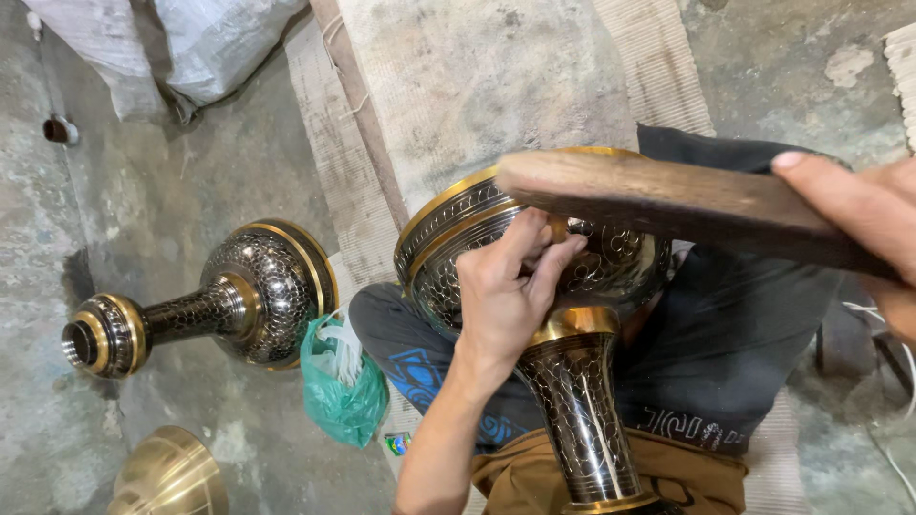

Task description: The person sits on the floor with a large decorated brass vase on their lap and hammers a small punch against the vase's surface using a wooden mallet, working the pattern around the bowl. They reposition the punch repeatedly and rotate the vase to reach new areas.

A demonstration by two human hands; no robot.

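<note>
While the vase [563, 315] lies across our lap, neck toward us and bowl away, our left hand [510, 286] pinches something small against the bowl, and our right hand [863, 224] grips a wooden mallet [668, 200] just above it.

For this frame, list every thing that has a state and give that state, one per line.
Engraved vase: lying across the lap, held.
Left hand: pinching something small against the vase.
Right hand: gripping a wooden bat, raised.
Second vase: lying on its side on the floor.
Green bag: crumpled, open.
</note>
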